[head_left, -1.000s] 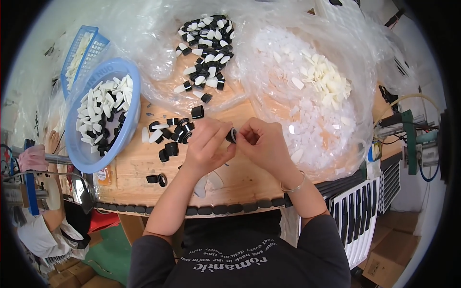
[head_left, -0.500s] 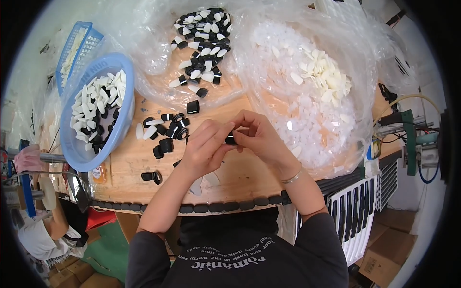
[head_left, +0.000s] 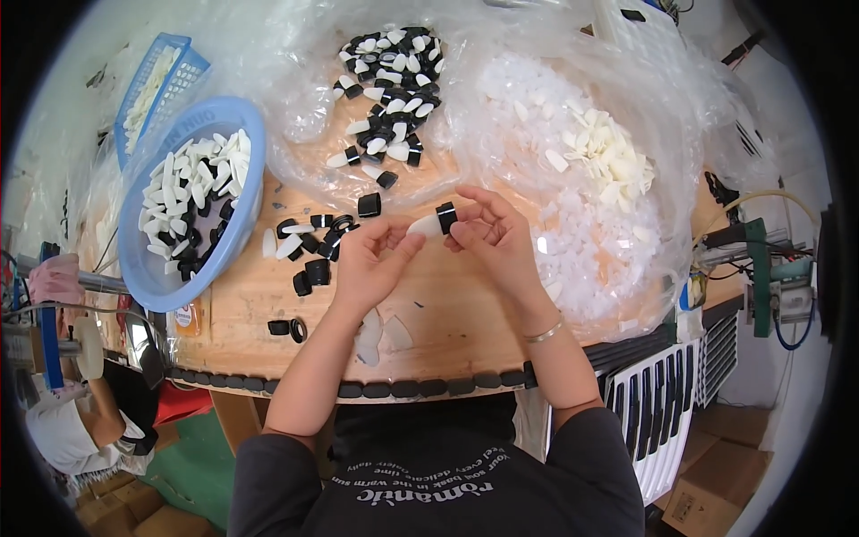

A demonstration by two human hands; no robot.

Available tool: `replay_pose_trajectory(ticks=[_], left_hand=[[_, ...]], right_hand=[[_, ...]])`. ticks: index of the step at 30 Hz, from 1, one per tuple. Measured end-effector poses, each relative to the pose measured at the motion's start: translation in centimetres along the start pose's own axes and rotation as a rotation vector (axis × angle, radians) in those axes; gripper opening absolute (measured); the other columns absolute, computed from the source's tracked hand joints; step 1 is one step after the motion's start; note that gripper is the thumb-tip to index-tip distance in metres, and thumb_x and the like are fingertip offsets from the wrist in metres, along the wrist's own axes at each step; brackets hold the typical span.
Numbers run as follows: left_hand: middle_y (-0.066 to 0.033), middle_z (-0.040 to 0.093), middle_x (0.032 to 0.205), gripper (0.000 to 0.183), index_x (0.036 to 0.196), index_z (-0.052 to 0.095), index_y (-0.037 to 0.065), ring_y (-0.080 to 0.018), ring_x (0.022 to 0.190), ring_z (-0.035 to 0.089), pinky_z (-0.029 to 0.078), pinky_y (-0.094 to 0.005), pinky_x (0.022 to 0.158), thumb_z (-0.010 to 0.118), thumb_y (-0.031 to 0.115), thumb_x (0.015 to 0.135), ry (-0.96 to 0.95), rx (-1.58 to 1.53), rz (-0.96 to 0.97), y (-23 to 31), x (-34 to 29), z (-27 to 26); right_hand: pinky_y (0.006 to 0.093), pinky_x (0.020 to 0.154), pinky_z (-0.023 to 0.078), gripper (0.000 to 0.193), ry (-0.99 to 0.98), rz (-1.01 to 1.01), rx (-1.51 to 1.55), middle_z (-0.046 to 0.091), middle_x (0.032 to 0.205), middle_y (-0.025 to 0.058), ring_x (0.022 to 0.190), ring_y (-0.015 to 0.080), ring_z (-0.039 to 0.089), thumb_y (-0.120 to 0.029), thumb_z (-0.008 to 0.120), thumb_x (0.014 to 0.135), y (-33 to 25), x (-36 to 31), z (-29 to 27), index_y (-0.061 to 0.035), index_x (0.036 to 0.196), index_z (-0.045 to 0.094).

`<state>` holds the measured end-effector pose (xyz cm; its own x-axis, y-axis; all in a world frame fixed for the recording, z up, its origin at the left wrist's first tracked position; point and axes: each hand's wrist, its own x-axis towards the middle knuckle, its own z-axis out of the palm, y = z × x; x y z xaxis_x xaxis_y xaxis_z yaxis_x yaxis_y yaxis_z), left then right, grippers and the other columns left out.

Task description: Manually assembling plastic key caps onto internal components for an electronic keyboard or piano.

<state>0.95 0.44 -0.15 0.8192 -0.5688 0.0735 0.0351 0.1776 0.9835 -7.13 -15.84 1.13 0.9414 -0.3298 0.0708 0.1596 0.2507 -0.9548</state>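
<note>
Over the middle of the table, my left hand (head_left: 369, 264) pinches a white, flat tongue-shaped piece (head_left: 424, 226). The far end of that piece meets a short black cap (head_left: 446, 217), which the thumb and fingers of my right hand (head_left: 497, 246) hold. Whether the piece sits fully inside the cap, I cannot tell. Left of my left hand lie several loose black caps (head_left: 317, 271) and a white tongue piece (head_left: 289, 247). Farther off, a pile of black caps with white tongues (head_left: 395, 106) rests on clear plastic sheeting.
A blue basin (head_left: 254, 192) with white pieces and black caps stands at the left, a blue basket (head_left: 125, 121) behind it. At right, cream pieces (head_left: 617, 152) lie on plastic. A green-framed machine (head_left: 761, 268) is far right. A person (head_left: 67, 434) is at lower left.
My hands have drawn apart a little, my right fingers opening out somewhat. The white piece and black cap, mostly covered by my fingers before, now show between them. The view has shifted slightly.
</note>
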Motion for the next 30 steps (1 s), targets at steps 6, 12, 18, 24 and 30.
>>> replay_pose_trajectory(ticks=[6,12,18,24,30], left_hand=[[0.0031,0.058,0.064,0.006,0.085,0.065,0.000,-0.0021,0.057,0.047,0.036,-0.0173,0.051,0.065,0.005,0.087,-0.018,0.221,0.109,-0.5,0.0,-0.9],[0.0042,0.056,0.061,0.010,0.083,0.065,0.000,-0.0016,0.054,0.043,0.035,-0.0195,0.049,0.066,0.010,0.087,-0.058,0.230,0.004,1.3,0.3,-2.5],[0.0042,0.057,0.071,0.021,0.101,0.064,-0.002,-0.0017,0.056,0.043,0.037,-0.0182,0.052,0.065,0.015,0.088,0.060,0.221,0.055,0.3,1.9,-4.9],[-0.0043,0.057,0.067,0.021,0.092,0.062,-0.001,-0.0155,0.062,0.053,0.043,-0.0292,0.057,0.070,0.015,0.081,0.200,0.793,0.230,1.3,2.2,-6.1],[-0.0135,0.061,0.099,0.033,0.103,0.063,0.003,-0.0317,0.088,0.055,0.045,-0.0392,0.077,0.073,0.012,0.073,0.241,1.257,0.513,-0.6,2.0,-4.0]], right_hand=[[0.0225,0.066,0.053,0.023,-0.042,0.057,-0.011,0.067,0.088,0.0083,0.071,0.0119,0.065,-0.005,0.063,0.088,-0.2,-0.5,0.7,0.0042,0.109,0.061],[0.0223,0.058,0.051,0.019,0.031,0.073,-0.079,0.067,0.079,0.0078,0.066,0.0114,0.064,-0.007,0.064,0.088,-0.8,-0.4,0.7,0.0055,0.103,0.062],[0.0226,0.064,0.051,0.027,-0.131,0.257,-0.426,0.067,0.080,0.0071,0.069,0.0103,0.063,-0.015,0.067,0.087,-2.7,2.8,1.1,0.0056,0.104,0.063],[0.0231,0.077,0.049,0.040,0.294,-0.327,-0.739,0.068,0.099,0.0115,0.089,0.0127,0.064,-0.022,0.067,0.087,-5.8,10.8,0.5,0.0042,0.117,0.060],[0.0276,0.070,0.051,0.029,0.428,-0.221,-0.820,0.070,0.091,0.0100,0.078,0.0152,0.066,-0.019,0.068,0.085,-8.3,7.4,-11.8,0.0036,0.104,0.065]])
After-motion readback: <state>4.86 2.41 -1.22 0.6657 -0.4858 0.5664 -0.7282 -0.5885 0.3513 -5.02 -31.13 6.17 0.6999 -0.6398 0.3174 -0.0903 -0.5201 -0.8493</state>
